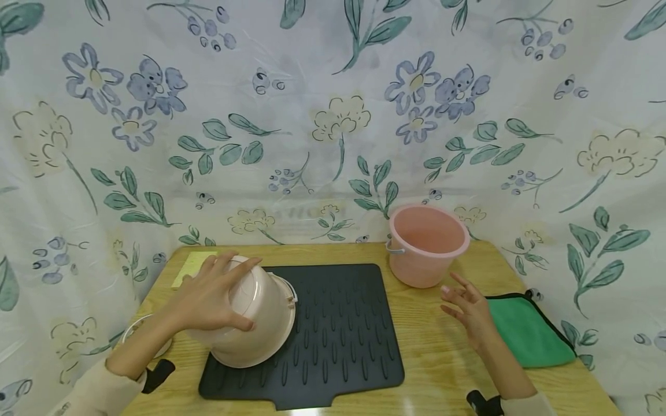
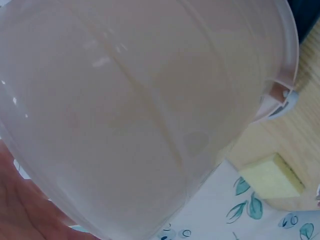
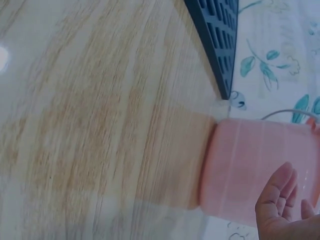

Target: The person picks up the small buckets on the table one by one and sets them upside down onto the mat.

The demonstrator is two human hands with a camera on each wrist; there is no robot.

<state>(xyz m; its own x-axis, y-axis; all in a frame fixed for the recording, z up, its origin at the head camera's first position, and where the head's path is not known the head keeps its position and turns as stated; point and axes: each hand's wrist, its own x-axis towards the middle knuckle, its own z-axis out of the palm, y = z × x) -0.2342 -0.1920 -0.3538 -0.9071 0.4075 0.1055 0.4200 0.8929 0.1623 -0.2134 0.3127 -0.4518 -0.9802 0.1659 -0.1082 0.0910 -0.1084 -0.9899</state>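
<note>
A pale beige bucket (image 1: 260, 329) is tilted on its side over the left part of a black ridged mat (image 1: 338, 323), its rim turned right and downward. My left hand (image 1: 213, 294) grips it by the base, with fingers spread over the top and the thumb along the near side. In the left wrist view the bucket's wall fills most of the picture. On the right, a pink bucket (image 1: 424, 260) stands upright with a thin handle. Just in front of it my right hand (image 1: 470, 312) hovers with loosely bent fingers and holds nothing.
A yellow sponge (image 1: 192, 266) lies at the table's back left. Partly hidden behind my left forearm is a round beige thing with a white handle (image 1: 136, 325). A green cloth (image 1: 528, 332) with black edging lies at the right. A floral curtain (image 1: 333, 162) hangs behind the table.
</note>
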